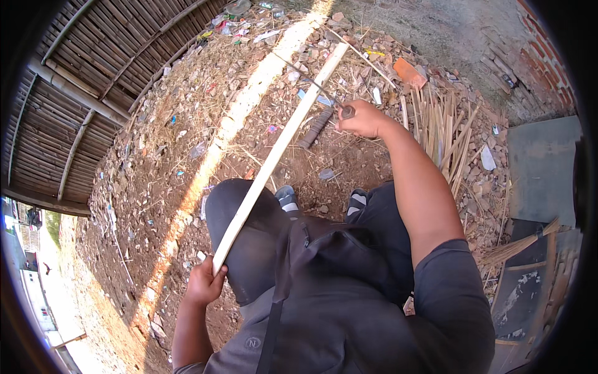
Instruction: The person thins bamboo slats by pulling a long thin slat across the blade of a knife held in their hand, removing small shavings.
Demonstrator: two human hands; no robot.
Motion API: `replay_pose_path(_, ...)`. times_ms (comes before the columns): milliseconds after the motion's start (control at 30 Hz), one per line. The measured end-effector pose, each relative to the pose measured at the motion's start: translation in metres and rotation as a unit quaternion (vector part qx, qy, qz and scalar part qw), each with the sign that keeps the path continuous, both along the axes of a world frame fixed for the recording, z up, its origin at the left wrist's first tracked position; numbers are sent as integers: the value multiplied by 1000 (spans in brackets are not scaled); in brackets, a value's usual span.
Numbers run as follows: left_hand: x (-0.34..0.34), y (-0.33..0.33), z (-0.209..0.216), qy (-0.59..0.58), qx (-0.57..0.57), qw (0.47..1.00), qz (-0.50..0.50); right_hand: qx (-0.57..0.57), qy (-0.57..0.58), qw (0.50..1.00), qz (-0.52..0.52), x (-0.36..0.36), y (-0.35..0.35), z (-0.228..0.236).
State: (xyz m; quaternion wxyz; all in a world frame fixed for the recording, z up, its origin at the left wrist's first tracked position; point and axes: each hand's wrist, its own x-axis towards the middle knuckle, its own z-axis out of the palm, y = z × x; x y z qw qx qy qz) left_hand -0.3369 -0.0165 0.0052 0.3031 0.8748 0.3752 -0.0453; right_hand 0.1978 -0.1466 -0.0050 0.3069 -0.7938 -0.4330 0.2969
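A long, pale strip of split bamboo or wood (277,153) runs slantwise across the middle, from my left hip past my left knee to the rubble ahead. My left hand (204,283) is closed around its near end. Farther forward, my right hand (364,118) grips the rounded brown handle of a long, thin-bladed tool (347,112). The dark narrow blade reaches out to the far left and crosses the strip near its far end; whether it cuts into the wood I cannot tell. Just short of my right hand, a dark ridged rod-like piece (316,128) lies on the ground.
Thin split strips (445,128) lie piled at the right beside a brick wall (542,50). A bamboo-pole wall (124,56) curves along the left. Broken brick, straw and litter cover the ground (162,162). Dark flat panels (542,168) stand at the right.
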Motion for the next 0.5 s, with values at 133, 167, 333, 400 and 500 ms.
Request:
replay_pose_path(133, 2, 4, 13, -17, 30, 999, -13, -16, 34, 993, -113, 19, -6, 0)
replay_pose_path(167, 1, 2, 15, -16, 34, 999, -15, -12, 36, 993, -114, 11, -7, 1)
replay_pose_path(333, -3, 1, 7, -4, 86, 996, -11, -38, -172, 979, 102, -37, 6, 41)
replay_pose_path(400, 5, 3, -1, 7, 94, 995, -13, -59, -1, 998, 28, 2, -4, 13)
replay_pose_path(500, 11, 7, 13, 3, 129, 991, -34, 8, -176, 983, -52, -6, -9, 7)
